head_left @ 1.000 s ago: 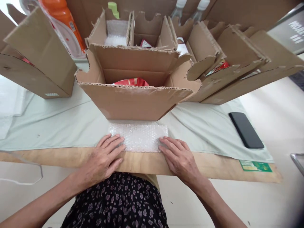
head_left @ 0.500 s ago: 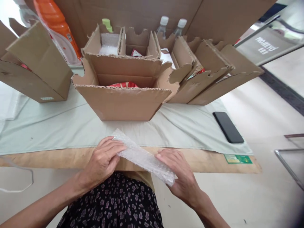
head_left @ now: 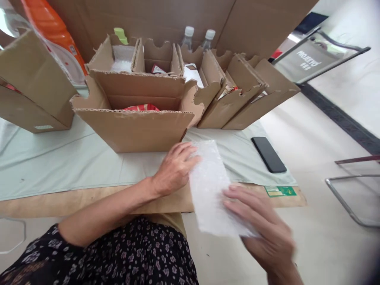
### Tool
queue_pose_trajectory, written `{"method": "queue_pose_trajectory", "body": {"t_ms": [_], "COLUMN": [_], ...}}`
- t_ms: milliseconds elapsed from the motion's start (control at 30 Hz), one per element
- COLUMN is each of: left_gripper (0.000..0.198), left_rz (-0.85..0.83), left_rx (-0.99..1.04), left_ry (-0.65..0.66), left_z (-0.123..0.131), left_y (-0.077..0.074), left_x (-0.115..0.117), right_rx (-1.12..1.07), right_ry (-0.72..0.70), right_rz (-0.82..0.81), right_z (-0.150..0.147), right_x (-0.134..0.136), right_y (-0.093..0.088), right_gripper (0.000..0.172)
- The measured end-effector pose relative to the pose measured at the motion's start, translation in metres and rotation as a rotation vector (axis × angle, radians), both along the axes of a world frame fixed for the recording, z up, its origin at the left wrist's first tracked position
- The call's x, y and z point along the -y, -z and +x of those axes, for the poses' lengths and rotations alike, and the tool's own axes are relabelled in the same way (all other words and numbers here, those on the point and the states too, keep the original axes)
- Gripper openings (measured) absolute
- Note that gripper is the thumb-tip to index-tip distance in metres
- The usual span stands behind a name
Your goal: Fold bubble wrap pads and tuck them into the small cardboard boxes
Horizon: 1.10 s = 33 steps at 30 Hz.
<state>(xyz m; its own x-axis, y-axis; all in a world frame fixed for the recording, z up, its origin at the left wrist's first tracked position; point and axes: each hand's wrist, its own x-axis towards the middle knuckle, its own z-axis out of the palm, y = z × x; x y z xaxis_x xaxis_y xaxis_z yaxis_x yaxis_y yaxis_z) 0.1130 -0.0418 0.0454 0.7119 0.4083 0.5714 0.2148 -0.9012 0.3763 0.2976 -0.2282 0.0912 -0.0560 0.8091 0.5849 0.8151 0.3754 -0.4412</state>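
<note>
Standing at the left of the desk (head_left: 89, 198), a closed cardboard box (head_left: 32, 91) is seen beside an orange bottle (head_left: 50, 23). An open carton (head_left: 133, 126) with a red packet (head_left: 141, 107) inside is placed at centre. The left hand (head_left: 175, 168) is laid on the upper end of the bubble wrap sheet (head_left: 210, 186), fingers together and clamped on its edge. The sheet is held off the desk front. Its lower end is gripped by the blurred right hand (head_left: 264, 229), fingers closed over it. A black phone (head_left: 268, 154) is set further right.
</note>
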Motion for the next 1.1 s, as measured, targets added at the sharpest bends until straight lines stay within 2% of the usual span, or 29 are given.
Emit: {"method": "queue_pose_trajectory", "body": {"t_ms": [133,233,300,367,467,567,667,767,833,867,967,1100], "left_gripper": [0.051,0.06,0.057,0.045,0.025,0.026,0.038,0.048,0.05,0.05,0.047,0.037], "left_rz": [-0.09,-0.17,-0.241,-0.35,-0.504,-0.55,-0.523,-0.467,-0.447,-0.44,-0.41,-0.277], "left_rx": [-0.23,-0.272,-0.226,-0.143,-0.044,-0.05,-0.149,-0.243,-0.277,-0.288,-0.306,-0.272], "left_ry": [0.09,0.191,0.221,0.184,0.024,-0.104,-0.169,-0.2,-0.212,-0.217,-0.224,-0.202], "left_z": [-0.042,-0.069,-0.071,-0.063,-0.045,-0.032,-0.025,-0.022,-0.021,-0.02,-0.018,-0.024], "left_y": [0.011,0.006,0.0,-0.003,0.001,0.008,0.011,0.011,0.01,0.01,0.01,0.007], "left_x": [0.023,0.047,0.058,0.062,0.058,0.051,0.047,0.047,0.047,0.047,0.048,0.051], "right_rx": [0.007,-0.084,-0.149,-0.186,-0.212,-0.238,-0.259,-0.157,-0.025,0.037,0.189,0.251], "right_ry": [-0.077,-0.06,-0.04,-0.014,0.039,0.117,0.258,0.372,0.328,0.271,0.099,0.043], "right_rz": [-0.149,-0.239,-0.281,-0.312,-0.347,-0.348,-0.302,-0.083,0.043,0.055,-0.065,-0.168], "right_z": [-0.001,0.0,0.001,0.001,-0.002,-0.006,-0.008,-0.01,-0.012,-0.013,-0.014,-0.012], "right_x": [-0.011,-0.012,-0.012,-0.014,-0.022,-0.028,-0.026,-0.016,-0.011,-0.009,-0.012,-0.023], "right_y": [0.049,0.064,0.062,0.057,0.054,0.059,0.064,0.061,0.056,0.054,0.054,0.063], "right_gripper": [0.036,0.032,0.027,0.02,0.015,0.01,0.026,0.045,0.048,0.046,0.032,0.021]}}
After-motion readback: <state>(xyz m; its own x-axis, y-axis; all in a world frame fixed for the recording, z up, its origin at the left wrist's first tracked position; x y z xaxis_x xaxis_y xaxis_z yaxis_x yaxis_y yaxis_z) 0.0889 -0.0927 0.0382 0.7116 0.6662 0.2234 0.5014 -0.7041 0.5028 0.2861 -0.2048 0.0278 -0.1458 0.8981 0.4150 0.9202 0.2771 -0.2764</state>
